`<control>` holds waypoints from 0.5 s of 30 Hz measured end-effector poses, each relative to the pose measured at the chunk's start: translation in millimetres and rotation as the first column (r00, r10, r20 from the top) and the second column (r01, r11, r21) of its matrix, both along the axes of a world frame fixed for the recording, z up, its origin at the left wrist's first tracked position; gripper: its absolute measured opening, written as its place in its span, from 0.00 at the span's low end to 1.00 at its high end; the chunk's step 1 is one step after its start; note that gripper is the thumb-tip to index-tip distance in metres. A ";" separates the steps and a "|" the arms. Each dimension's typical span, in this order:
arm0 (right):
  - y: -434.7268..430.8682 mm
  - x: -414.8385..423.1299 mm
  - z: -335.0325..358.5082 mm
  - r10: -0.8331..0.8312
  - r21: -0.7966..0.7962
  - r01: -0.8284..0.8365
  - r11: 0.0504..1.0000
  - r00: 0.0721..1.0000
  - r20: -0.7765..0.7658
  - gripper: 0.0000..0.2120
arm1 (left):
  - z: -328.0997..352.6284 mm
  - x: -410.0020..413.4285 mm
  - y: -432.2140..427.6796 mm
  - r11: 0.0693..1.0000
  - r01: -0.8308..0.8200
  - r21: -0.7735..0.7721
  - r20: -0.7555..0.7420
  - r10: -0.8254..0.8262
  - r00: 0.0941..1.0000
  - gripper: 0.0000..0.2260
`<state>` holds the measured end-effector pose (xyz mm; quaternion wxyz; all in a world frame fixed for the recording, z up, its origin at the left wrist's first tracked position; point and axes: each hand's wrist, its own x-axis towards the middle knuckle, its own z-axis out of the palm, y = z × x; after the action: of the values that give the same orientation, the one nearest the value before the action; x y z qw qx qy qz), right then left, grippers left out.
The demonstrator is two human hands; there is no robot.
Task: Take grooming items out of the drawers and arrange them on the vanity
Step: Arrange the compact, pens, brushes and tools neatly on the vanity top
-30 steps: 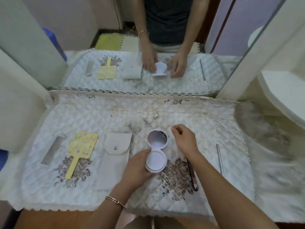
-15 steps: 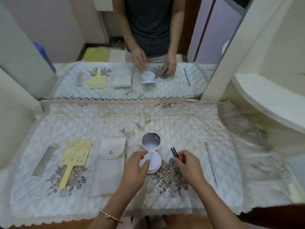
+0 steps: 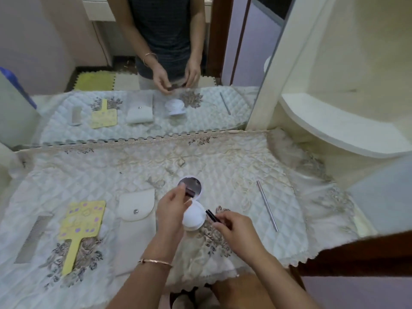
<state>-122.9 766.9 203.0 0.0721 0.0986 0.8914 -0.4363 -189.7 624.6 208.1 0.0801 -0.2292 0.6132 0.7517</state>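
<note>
On the quilted vanity cloth (image 3: 223,170) an open white compact (image 3: 196,216) lies with its mirror lid (image 3: 191,184) up. Just above it my left hand (image 3: 171,208) pinches a short dark cap (image 3: 190,192). My right hand (image 3: 234,228) pinches a thin dark pencil (image 3: 210,214), tip pointing toward the left hand. Cap and pencil are a little apart. A grey comb (image 3: 33,237), a yellow hand mirror (image 3: 81,221), a white snap pouch (image 3: 136,208) and a metal stick (image 3: 267,206) lie in a row on the cloth.
The big wall mirror (image 3: 142,103) stands along the back edge and reflects the items and a person's hands. A cream curved shelf (image 3: 338,130) juts out at the right. The cloth's scalloped front edge (image 3: 298,262) hangs over the dark wooden vanity edge.
My right hand picked the dark pencil up off the cloth. My left hand let go of the compact and now pinches the pencil's cap, drawn away from the body. The camera tilted up slightly.
</note>
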 end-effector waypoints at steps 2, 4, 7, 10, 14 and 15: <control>11.9 13.1 -4.2 -0.154 -0.074 0.157 0.985 0.987 0.038 0.07 | 7.6 -21.5 -15.6 0.997 0.021 -0.078 -0.075 -0.027 0.997 0.06; 26.1 15.6 -5.6 -0.280 -0.110 0.284 0.952 0.959 0.053 0.06 | 10.0 -32.5 -20.0 0.958 0.171 -0.231 -0.112 -0.201 0.973 0.03; 36.7 2.0 -8.1 -0.345 -0.117 0.352 0.929 0.936 0.074 0.02 | -1.0 -23.1 1.0 0.758 0.410 -0.508 -0.053 -0.502 0.863 0.04; 35.7 -17.4 -17.7 -0.366 -0.109 0.378 0.920 0.924 0.114 0.02 | -24.3 -5.1 28.4 0.516 0.509 -0.689 0.060 -0.658 0.750 0.03; 32.3 -39.0 -34.0 -0.348 -0.080 0.364 0.928 0.923 0.163 0.05 | -44.2 -0.9 40.9 0.233 0.422 -0.876 0.141 -0.714 0.686 0.09; 30.8 -43.0 -37.3 -0.332 -0.064 0.347 0.936 0.927 0.172 0.07 | -47.3 -3.4 40.9 0.188 0.380 -0.906 0.145 -0.705 0.695 0.11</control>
<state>-165.9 797.7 165.7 0.0708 0.2825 0.8309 -0.4741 -193.1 665.5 160.7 0.1153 0.1208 0.9534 0.2512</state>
